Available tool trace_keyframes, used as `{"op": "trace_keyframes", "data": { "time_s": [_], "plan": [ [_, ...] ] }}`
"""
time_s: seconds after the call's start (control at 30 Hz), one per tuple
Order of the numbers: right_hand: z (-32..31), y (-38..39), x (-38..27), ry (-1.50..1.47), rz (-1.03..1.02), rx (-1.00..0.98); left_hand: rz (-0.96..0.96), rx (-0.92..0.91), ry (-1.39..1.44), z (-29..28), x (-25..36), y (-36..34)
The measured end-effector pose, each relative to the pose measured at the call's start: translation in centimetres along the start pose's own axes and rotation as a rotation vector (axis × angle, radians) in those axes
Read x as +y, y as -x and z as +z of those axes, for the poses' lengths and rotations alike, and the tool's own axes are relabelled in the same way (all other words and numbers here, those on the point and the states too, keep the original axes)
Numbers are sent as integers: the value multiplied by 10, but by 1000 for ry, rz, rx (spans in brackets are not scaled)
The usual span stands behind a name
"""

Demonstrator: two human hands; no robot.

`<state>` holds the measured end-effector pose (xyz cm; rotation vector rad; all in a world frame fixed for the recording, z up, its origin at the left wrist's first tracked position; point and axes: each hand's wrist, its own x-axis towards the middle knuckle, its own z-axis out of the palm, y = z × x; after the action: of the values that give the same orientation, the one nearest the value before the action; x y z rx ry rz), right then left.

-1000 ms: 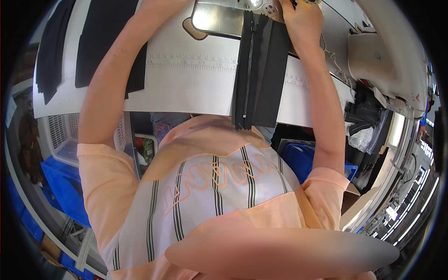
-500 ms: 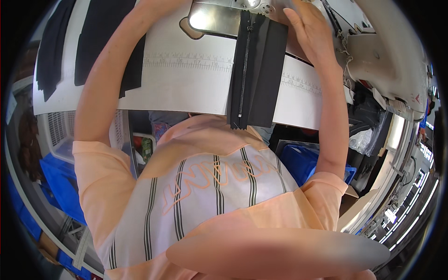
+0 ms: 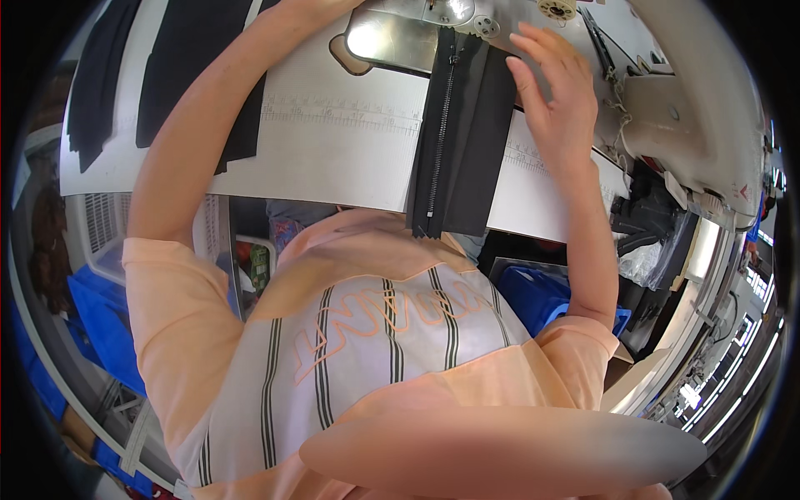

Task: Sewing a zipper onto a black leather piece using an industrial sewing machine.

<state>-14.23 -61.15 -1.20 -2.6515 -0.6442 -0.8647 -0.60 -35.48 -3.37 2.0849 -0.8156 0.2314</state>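
Observation:
A black zipper [image 3: 441,142] with metal teeth lies lengthwise along a black fabric strip [image 3: 479,158], its lower end hanging over the table's near edge. The strip's far end rests against a shiny metal plate [image 3: 392,40] of a sewing machine. Just right of the fabric, my right hand [image 3: 560,96] is raised with its fingers apart and nothing in them. My left hand [image 3: 337,7] reaches to the top edge beside the metal plate; its fingers are cut off, so its grip does not show.
Black fabric pieces [image 3: 187,75] lie on the left of the white table [image 3: 333,158], which has a printed ruler. The machine's pale body [image 3: 708,125] stands at the right. Below the table are a white basket [image 3: 104,225] and blue bins [image 3: 533,292].
My right hand has drawn back toward me, its fingers coming more into view. The zipper and fabric appear slightly lower in the picture, as does the machine plate.

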Motion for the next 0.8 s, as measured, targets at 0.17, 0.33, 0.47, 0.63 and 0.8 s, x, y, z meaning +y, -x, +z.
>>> {"op": "trace_keyframes", "data": {
  "time_s": [0.17, 0.33, 0.47, 0.63, 0.8],
  "plan": [
    [3, 8, -31, -57, -71, 13, 173, 58, -206, -2, -1, -4],
    [3, 12, -37, -82, -105, -32, 96, -19, -318, -52, 18, 45],
    [3, 12, -41, -101, -145, -58, 6, -65, -304, -89, 46, 105],
    [6, 13, -44, -130, -122, -60, 148, -115, -270, -54, 77, 120],
    [5, 15, -45, -122, -104, -113, 368, -41, -345, 3, 76, 88]
  ]
}}
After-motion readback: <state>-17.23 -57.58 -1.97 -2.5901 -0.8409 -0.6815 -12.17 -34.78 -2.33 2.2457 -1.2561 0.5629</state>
